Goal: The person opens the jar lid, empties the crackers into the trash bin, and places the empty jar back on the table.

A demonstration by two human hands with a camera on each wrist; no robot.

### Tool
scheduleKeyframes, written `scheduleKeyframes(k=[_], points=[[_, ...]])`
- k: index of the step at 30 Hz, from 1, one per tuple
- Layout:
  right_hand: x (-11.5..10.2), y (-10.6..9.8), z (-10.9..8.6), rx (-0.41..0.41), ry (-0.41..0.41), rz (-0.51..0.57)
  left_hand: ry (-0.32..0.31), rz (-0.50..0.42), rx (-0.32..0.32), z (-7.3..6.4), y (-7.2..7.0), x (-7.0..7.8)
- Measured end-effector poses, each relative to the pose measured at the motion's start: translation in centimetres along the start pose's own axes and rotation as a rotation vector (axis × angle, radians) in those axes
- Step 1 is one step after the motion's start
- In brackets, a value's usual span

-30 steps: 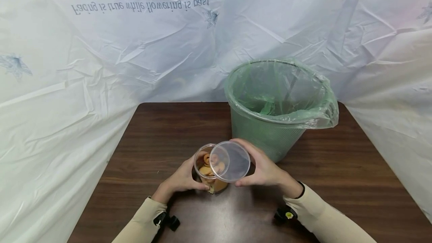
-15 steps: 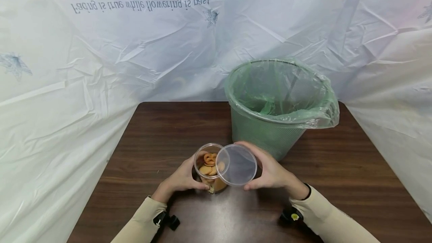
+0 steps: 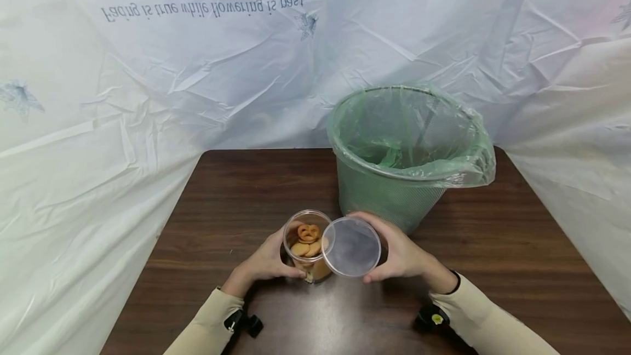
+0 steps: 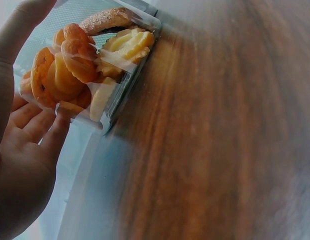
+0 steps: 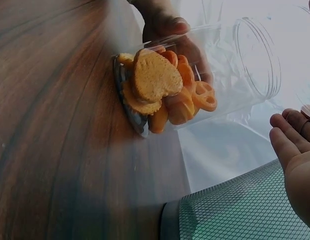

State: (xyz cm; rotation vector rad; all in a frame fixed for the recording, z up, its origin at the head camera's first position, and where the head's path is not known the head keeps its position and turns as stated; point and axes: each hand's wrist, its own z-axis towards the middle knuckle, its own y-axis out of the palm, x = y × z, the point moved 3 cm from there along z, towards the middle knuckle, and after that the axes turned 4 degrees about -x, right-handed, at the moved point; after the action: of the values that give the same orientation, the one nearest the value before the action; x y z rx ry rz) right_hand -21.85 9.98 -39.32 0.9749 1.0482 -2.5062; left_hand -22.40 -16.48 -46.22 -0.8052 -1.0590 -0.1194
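A clear plastic jar (image 3: pixel 296 218) stands upright on the table with its mouth uncovered. Inside it lie several biscuits (image 5: pixel 155 75), among them a pretzel-shaped one and a heart-shaped one. My left hand (image 3: pixel 268 256) grips the jar round its left side, thumb toward the front. In my right hand (image 3: pixel 399 251), fingers and thumb hold a round translucent lid (image 3: pixel 352 248) by its edge. The lid hangs just to the right of the jar's mouth and overlaps its rim in the head view. In the right wrist view only a sliver of the lid shows by the fingers.
A mesh waste bin (image 3: pixel 389 196) lined with a green plastic bag (image 3: pixel 463 174) stands behind my right hand. Beneath everything is a dark wooden table (image 3: pixel 236 190). White printed sheeting (image 3: pixel 197 70) hangs behind the table and along both sides.
My right hand has moved the lid to the right and slightly toward me, uncovering more of the jar's mouth. The left hand and jar have stayed in place.
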Motion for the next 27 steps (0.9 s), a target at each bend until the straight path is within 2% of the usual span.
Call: scheduleKeyframes(k=[5, 12, 17, 24, 27], points=[[1.9, 0.4, -1.3, -0.010, 0.031, -0.044, -0.001, 0.001, -0.002, -0.1, 0.1, -0.3], [3.4, 0.5, -2.4, -0.012, 0.022, -0.044, -0.018, 0.019, 0.014, -0.3, 0.8, -3.1], [3.0, 0.4, -2.4, -0.017, 0.020, -0.026, -0.013, 0.018, 0.011, -0.5, 0.8, -3.7], [0.8, -0.3, -1.9, -0.030, 0.013, 0.029, -0.012, 0.026, 0.011, -0.5, 0.7, -3.4], [0.5, -0.4, -1.9, -0.051, 0.030, 0.038, -0.005, 0.028, 0.017, -0.5, 0.7, -3.4]])
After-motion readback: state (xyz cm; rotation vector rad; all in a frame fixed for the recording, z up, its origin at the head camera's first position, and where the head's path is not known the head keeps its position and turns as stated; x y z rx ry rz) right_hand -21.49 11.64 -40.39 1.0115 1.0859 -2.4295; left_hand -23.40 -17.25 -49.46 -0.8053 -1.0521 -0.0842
